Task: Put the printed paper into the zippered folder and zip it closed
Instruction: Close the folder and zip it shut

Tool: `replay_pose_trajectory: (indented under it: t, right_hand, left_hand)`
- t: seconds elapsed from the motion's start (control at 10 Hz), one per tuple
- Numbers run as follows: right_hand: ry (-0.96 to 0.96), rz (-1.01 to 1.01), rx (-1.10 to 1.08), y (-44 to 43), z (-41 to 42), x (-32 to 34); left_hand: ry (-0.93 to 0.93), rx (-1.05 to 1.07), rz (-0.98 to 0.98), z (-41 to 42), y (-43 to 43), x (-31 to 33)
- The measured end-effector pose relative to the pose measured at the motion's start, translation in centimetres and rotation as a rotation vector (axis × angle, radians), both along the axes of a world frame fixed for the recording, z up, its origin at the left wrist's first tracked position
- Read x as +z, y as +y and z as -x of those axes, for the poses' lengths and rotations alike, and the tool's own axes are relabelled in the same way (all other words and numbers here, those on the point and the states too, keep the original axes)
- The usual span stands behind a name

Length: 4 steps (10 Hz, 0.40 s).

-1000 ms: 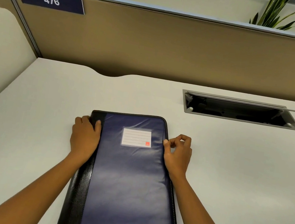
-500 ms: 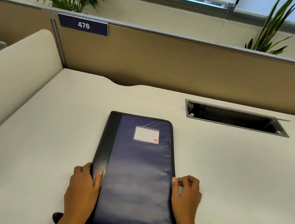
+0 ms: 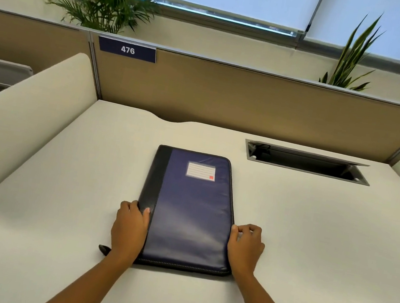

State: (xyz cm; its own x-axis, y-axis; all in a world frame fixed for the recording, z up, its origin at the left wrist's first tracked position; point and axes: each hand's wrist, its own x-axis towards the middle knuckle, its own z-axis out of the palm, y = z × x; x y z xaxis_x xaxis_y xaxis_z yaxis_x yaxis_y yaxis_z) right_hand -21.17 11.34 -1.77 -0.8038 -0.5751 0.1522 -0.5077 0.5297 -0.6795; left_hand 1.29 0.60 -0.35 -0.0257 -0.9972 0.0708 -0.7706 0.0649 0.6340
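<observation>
I see the zippered folder (image 3: 193, 203) near the desk (image 3: 311, 236) front edge, with open desk on both sides. My left hand (image 3: 129, 229) clasps its spine and my right hand (image 3: 244, 248) pinches its right edge.

The zippered folder (image 3: 191, 210) has a navy cover of smooth, leather-like material with a soft sheen, faintly rippled where the light catches it. Its black spine strip (image 3: 156, 178) looks grainier and duller, with a line of stitching along it. The label window (image 3: 201, 170) is clear glossy plastic over a lined paper card. The desk (image 3: 309, 249) is smooth, matt, off-white laminate. The partition (image 3: 254, 102) looks like matt tan cloth, capped in grey metal. The cable box (image 3: 306, 171) has a dull grey metal frame.
</observation>
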Motion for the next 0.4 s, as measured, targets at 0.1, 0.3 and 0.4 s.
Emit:
replay_pose_trajectory:
  t: [0.1,0.3,0.4]
  right_hand:
    - [0.184,-0.086,0.016,-0.2,-0.6,0.7]
    - [0.139,-0.051,0.143,-1.0,-1.5,3.5]
    - [0.191,0.022,0.214,-2.0,-1.3,5.3]
  left_hand:
    - [-0.003,-0.006,0.029,-0.2,0.0,-0.2]
    - [-0.157,-0.076,0.163,0.0,-0.3,1.4]
    - [-0.130,-0.126,0.296,1.5,-1.1,3.9]
